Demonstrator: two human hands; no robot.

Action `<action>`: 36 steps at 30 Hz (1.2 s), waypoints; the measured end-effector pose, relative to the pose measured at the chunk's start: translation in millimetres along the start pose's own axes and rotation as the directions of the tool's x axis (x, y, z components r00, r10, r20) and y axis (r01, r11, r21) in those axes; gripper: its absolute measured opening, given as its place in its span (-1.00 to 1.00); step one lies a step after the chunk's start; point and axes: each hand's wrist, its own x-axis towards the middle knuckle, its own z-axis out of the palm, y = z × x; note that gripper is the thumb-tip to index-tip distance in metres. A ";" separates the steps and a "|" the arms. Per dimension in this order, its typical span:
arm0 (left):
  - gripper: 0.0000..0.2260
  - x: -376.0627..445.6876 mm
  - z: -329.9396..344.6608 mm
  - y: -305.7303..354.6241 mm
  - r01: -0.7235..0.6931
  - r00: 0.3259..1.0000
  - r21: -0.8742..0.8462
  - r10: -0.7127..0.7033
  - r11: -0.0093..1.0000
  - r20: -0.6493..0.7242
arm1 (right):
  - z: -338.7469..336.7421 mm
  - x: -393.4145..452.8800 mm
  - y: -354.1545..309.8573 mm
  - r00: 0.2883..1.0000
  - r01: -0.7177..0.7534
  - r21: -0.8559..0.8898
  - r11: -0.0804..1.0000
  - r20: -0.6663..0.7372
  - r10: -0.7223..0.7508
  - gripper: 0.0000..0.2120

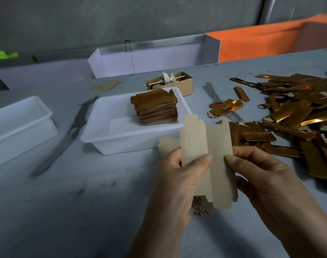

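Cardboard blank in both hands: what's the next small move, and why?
Probably lay the cardboard blank onto the stack in the white tray: the left hand and right hand hold it spread open, like the sheets there.

Dim, flat light; glare glints off the gold strips (296, 116), and wide-angle edges blur and bend.

We hold a flat brown cardboard box blank (214, 146) upright over the grey bench (84, 202), our left hand (177, 174) and right hand (266, 175) pinching it, thumbs on its plain face. Behind it, a white plastic tub (95, 135) holds a stack of gold-foil blanks (155, 108). A loose heap of gold-foil strips (298, 116) lies to the right.
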 end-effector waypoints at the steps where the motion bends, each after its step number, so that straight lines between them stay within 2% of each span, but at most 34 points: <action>1: -0.78 0.2 0.5 0.8 0.000 1.000 0.001 0.000 1.000 -0.008 | 0.5 0.2 0.4 1.000 0.012 -0.026 1.000 -0.014 -0.013 -0.87; 5: -0.85 1.3 0.5 -1.1 -0.005 0.998 -0.008 0.004 1.000 -0.057 | 5.5 0.4 0.0 0.996 0.055 -0.121 0.991 -0.058 -0.063 -0.85; 8: -0.87 1.0 5.3 -6.7 -0.060 0.986 0.094 0.073 0.994 -0.151 | 10.7 -2.0 2.0 0.975 0.156 -0.292 0.944 -0.108 -0.195 -0.85; 10: -0.90 1.2 7.7 -9.9 -0.120 0.971 0.170 0.151 0.978 -0.186 | 15.2 -4.7 2.7 0.958 0.224 -0.406 0.886 -0.076 -0.278 -0.80; 12: -0.92 0.9 8.6 -11.2 -0.164 0.962 0.201 0.201 0.966 -0.184 | 20.1 -6.1 4.0 0.956 0.262 -0.405 0.876 -0.019 -0.294 -0.73; 16: -0.91 -2.4 7.0 -7.6 -0.159 0.981 0.136 0.172 0.978 -0.087 | 24.4 -5.1 6.5 0.955 0.293 -0.363 0.885 0.061 -0.291 -0.73; 20: -0.74 -7.2 -1.4 -2.3 -0.105 0.990 0.150 0.088 0.983 0.114 | 23.3 -3.9 7.0 0.963 0.257 -0.443 0.859 0.041 -0.267 -0.71; 23: -0.78 -9.7 -4.1 1.2 -0.133 0.986 0.169 0.113 0.977 0.124 | 22.7 -2.4 9.0 0.969 0.211 -0.466 0.859 -0.017 -0.247 -0.64; 25: -0.78 -10.3 -4.7 1.4 -0.118 0.986 0.187 0.094 0.975 0.135 | 20.6 0.0 9.4 0.969 0.174 -0.436 0.883 -0.085 -0.233 -0.54; 27: -0.80 -10.7 -5.3 1.9 -0.091 0.984 0.210 0.055 0.974 0.171 | 16.8 3.2 7.9 0.987 0.102 -0.342 0.934 -0.079 -0.137 -0.47; 30: -0.87 -11.3 -5.2 3.9 -0.048 0.984 0.204 0.011 0.978 0.179 | 13.2 5.5 2.6 0.999 -0.007 -0.143 0.990 0.043 0.013 -0.61; 34: -0.82 -8.5 -4.5 -0.7 -0.021 0.998 0.193 0.009 0.981 0.062 | 12.2 8.2 2.1 0.997 -0.062 -0.046 0.997 0.038 0.064 -0.78; 36: -0.87 -8.5 -5.4 -2.0 -0.021 0.998 0.156 0.012 0.988 0.061 | 11.1 8.3 1.3 0.994 -0.102 0.013 0.995 0.049 0.101 -0.81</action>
